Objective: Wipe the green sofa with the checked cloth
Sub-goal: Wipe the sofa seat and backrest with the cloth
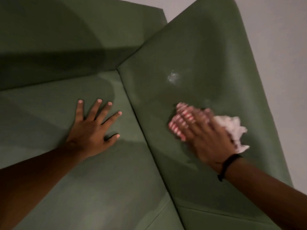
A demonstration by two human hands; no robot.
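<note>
Green sofa (pixel 207 47) bears left hand (pixel 93 130) flat, fingers spread; right hand (pixel 204 136) presses checked cloth (pixel 179 120) against it

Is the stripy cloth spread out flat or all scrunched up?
Scrunched up. The checked cloth bunches under the right hand on the green sofa, with crumpled white folds sticking out past the palm.

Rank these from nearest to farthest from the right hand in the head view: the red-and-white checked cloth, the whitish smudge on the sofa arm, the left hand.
1. Red-and-white checked cloth: under the right hand, pressed on the green sofa arm.
2. Whitish smudge: farther up the same arm, beyond the fingers.
3. Left hand: flat on the seat cushion, across the seam to the left.
</note>
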